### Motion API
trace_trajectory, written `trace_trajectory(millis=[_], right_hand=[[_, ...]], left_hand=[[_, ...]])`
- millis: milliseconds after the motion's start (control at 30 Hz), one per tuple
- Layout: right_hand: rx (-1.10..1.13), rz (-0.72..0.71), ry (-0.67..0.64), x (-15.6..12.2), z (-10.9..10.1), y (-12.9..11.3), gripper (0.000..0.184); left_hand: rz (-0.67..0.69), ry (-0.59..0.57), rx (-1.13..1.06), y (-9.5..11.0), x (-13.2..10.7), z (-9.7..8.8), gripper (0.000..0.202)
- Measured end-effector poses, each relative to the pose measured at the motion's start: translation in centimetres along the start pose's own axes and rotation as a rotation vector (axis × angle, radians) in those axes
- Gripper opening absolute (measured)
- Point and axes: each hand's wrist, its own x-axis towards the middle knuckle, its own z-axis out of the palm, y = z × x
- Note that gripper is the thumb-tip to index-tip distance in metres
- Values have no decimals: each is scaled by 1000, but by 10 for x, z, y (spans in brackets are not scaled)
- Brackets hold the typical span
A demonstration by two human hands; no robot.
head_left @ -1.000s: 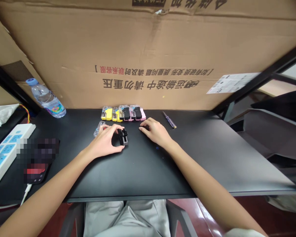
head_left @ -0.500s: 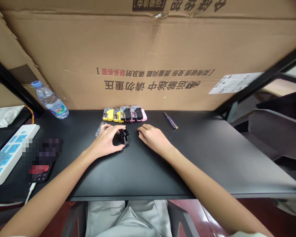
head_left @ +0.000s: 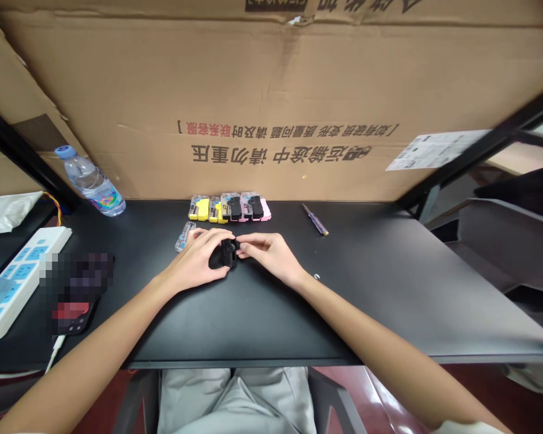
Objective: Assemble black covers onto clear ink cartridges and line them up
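Observation:
On the black desk (head_left: 344,301), my left hand (head_left: 197,260) curls around a small black cartridge-like part (head_left: 228,252), thumb and fingers closed on it. My right hand (head_left: 271,257) pinches the same part from its right side with fingertips pressed together. A clear plastic piece (head_left: 184,235) lies just beyond my left hand. Behind both hands, a row of small cartridges (head_left: 229,207) in yellow, black and pink stands against the cardboard.
A screwdriver (head_left: 315,219) lies right of the row. A water bottle (head_left: 89,181) lies at back left, a white power strip (head_left: 13,279) and a phone (head_left: 72,301) at left. A big cardboard sheet (head_left: 271,102) walls the back. A tiny ring (head_left: 317,276) lies near my right wrist.
My right hand has moved left from the desk surface and now pinches the black part that my left hand holds. The left hand has hardly shifted.

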Motion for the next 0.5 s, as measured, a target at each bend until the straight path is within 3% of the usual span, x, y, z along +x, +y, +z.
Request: trace_trajectory(millis=[133,300,500], right_hand=[[-28,-36,-2,-1,2,-1,36],[18,-101,42,-1,7,3,52],[7,-95,15,-2,8,6,52]], left_hand=[[-6,-11,23,3,1,1,56],[12,-29,37,3,2,1,63],[30,-45,46,-1,0,1,67]])
